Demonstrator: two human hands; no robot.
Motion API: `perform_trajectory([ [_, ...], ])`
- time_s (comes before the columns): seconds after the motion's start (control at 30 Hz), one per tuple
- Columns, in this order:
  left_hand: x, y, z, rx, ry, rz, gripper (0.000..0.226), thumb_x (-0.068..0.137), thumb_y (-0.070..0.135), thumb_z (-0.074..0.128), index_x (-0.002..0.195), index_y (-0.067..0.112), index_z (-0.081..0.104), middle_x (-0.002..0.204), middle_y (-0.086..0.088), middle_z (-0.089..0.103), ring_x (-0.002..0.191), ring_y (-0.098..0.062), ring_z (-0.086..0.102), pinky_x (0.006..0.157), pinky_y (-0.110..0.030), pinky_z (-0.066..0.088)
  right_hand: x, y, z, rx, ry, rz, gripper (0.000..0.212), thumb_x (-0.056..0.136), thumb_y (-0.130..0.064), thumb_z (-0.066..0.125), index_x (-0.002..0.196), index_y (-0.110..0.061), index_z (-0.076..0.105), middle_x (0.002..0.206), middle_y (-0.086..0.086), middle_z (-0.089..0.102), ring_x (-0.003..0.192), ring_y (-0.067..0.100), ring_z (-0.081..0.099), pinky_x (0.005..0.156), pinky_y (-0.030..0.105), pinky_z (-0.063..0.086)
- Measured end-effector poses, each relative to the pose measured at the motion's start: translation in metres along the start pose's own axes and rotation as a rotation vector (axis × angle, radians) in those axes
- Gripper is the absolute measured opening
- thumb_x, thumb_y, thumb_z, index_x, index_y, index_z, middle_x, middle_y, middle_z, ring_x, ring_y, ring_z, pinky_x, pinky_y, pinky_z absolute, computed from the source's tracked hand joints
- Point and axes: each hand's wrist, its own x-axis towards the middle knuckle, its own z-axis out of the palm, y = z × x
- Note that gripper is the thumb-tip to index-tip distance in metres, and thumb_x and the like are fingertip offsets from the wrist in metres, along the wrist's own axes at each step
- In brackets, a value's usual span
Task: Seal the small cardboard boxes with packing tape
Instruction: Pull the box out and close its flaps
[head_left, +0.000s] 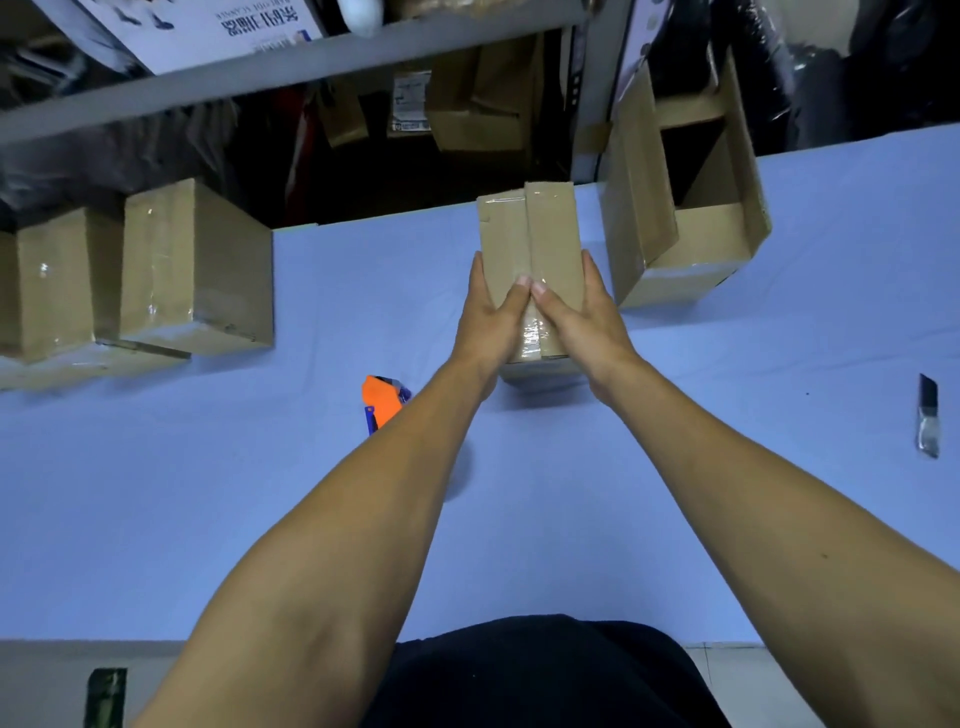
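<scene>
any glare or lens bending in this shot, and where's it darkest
Head view: glare glints on the tape of the box under both hands; the shelf edge and table edge slant from wide-angle bending; darkest under the shelf; no strong blur.

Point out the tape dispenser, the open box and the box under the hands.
tape dispenser (382, 401): head view, on its orange body.
open box (640, 228): head view, on its left outer wall.
box under the hands (530, 234): head view, on its taped top seam.
</scene>
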Motion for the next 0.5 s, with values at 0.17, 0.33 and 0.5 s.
perform_trajectory([
  [0.17, -0.014, 0.005, -0.011, -0.001, 0.035, 0.042, 0.054, 0.098, 0.034, 0.053, 0.148, 0.037, 0.034, 0.132, 0.009, 0.062, 0.115, -0.013, 0.063, 0.101, -0.043, 0.052, -0.012, -0.008, 0.005, -0.037, 0.006, -0.094, 0.089, 0.080, -0.061, 0.064, 0.155, -0.039, 0.021, 0.140, -0.014, 0.055, 0.125, 0.008, 0.055, 0.108, 0.037, 0.045],
  [0.33, -0.036, 0.025, -0.041, -0.075, 0.069, 0.177, 0.036, 0.100, 0.021, 0.054, 0.132, 0.035, 0.047, 0.116, 0.016, 0.066, 0.102, -0.002, 0.066, 0.089, -0.026, 0.055, -0.036, -0.034, 0.026, -0.056, 0.024, -0.205, 0.086, 0.072, -0.067, 0.063, 0.149, -0.040, 0.033, 0.131, -0.016, 0.062, 0.118, 0.008, 0.061, 0.103, 0.039, 0.050],
  [0.5, -0.064, 0.022, -0.090, -0.091, 0.114, 0.253, 0.039, 0.097, 0.021, 0.057, 0.134, 0.029, 0.050, 0.117, 0.011, 0.068, 0.105, -0.006, 0.067, 0.096, -0.035, 0.054, -0.076, -0.049, 0.069, -0.068, 0.043, -0.334, 0.059, 0.086, -0.044, 0.065, 0.141, -0.036, 0.045, 0.121, -0.016, 0.066, 0.109, 0.004, 0.063, 0.100, 0.037, 0.051],
])
